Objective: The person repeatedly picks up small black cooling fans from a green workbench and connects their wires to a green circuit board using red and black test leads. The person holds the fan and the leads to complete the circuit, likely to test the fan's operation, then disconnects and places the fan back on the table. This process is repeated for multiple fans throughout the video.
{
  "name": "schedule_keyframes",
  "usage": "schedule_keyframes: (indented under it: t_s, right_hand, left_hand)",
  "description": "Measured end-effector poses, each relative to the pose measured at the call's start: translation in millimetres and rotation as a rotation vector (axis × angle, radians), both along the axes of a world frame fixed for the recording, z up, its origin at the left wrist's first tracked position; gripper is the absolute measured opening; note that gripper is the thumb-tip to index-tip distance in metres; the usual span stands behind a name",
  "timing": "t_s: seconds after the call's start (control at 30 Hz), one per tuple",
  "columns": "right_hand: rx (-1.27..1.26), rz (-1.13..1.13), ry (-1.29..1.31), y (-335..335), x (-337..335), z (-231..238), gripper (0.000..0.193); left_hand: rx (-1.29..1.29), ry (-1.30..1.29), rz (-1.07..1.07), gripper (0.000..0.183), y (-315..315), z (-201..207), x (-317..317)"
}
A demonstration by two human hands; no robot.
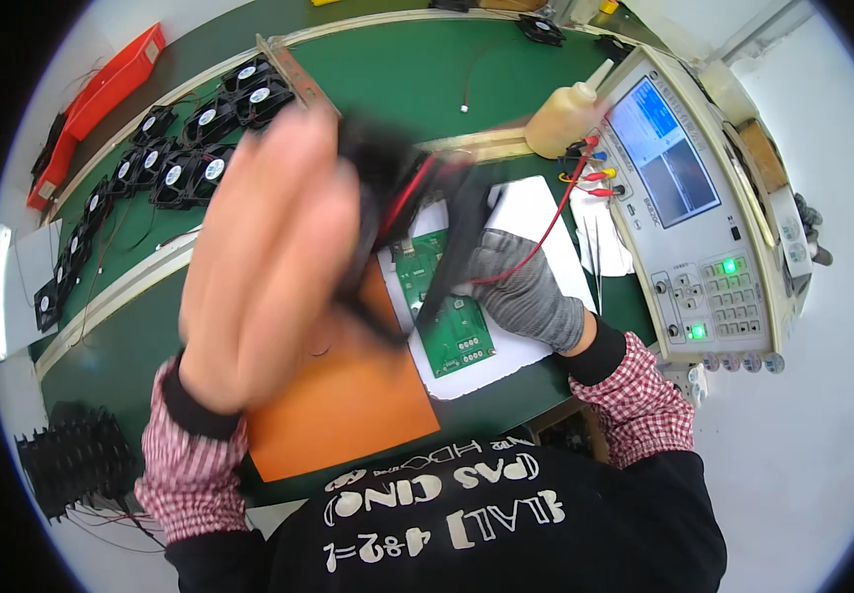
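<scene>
My bare left hand (274,252) is raised close to the camera and smeared by motion. A black cooling fan (376,183) with a red wire is gripped at its fingers, tilted, in front of the green circuit board (454,341). My right hand (523,287), in a grey knit glove, is closed at the board's right side. From its fingertips a thin red test lead (550,235) curves up to the bench tester (679,188). The fan's frame partly hides the board and those fingertips. Under the board lies a white sheet (534,206).
An orange sheet (348,420) covers the bench's near left. Several black fans (212,121) stand at the far left, by a red bin (116,84). A stack of black fans (73,463) sits at lower left. A squeeze bottle (563,121) stands beside the tester.
</scene>
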State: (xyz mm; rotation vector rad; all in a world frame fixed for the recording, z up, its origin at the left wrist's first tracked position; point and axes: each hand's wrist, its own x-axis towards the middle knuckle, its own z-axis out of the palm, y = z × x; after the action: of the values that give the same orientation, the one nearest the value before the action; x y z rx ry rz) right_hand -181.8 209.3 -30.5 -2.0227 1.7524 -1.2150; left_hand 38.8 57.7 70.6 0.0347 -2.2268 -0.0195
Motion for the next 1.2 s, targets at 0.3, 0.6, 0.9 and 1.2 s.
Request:
schedule_keyframes:
  t_s: [0.3,0.6,0.9,1.2]
  right_hand:
    - [0.211,-0.097,-0.676,3,7,8,0.04]
    - [0.452,0.652,-0.652,25,51,20,0.043]
    - [0.355,0.372,-0.515,21,-4,31,0.017]
    - [0.06,0.01,-0.08,-6,0,-1,0.029]
  left_hand:
    - [-0.005,-0.434,0.466,0.019,-105,-81,-15]
    - [-0.418,0.087,-0.278,0.013,47,-6,19]
    - [1.143,0.464,0.43,0.03,-60,0,80]
    - [0.694,-0.427,0.175,0.06,15,-76,61]
